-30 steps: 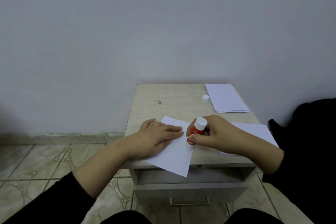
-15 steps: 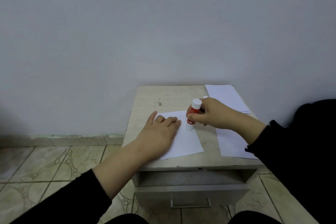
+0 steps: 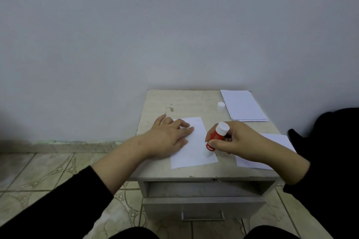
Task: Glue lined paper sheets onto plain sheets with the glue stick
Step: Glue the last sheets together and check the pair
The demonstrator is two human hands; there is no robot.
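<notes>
White plain sheet [image 3: 194,147] flat on counter [image 3: 155,106], near front edge. Left hand [image 3: 171,137] palm-down on sheet's left part, fingers [image 3: 186,125] straight, pressing. Red-white glue stick [image 3: 214,138] tilted, lower end touching sheet's right edge, pinched by right hand [image 3: 239,141] fingers and thumb. Loose cap [image 3: 221,105] behind. Lined stack [image 3: 244,105] far right corner; second sheet [image 3: 275,141] under right wrist.

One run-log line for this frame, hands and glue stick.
left hand: flat on sheet | right hand: grips glue stick, tip on sheet | cap: off, on table
</notes>
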